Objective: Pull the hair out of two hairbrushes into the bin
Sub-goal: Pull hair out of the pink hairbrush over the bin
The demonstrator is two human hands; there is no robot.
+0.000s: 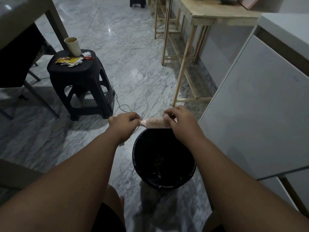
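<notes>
The left hand [123, 122] grips the handle end of a pale pink round plastic hairbrush [154, 123], fingers curled tightly round it. The right hand [179, 121] holds the opposite end, its fingers bent over the bristled barrel; whether they pinch any hair cannot be told. The brush lies level between the two grips, directly above the far rim of a round black bin lined with a dark bag [135, 162], which stands on the grey marble floor [130, 64] below both hands. Beyond the left grip stands a black plastic stool [78, 84] bearing a beige cup [72, 46] and crumpled wrappers [70, 61].
</notes>
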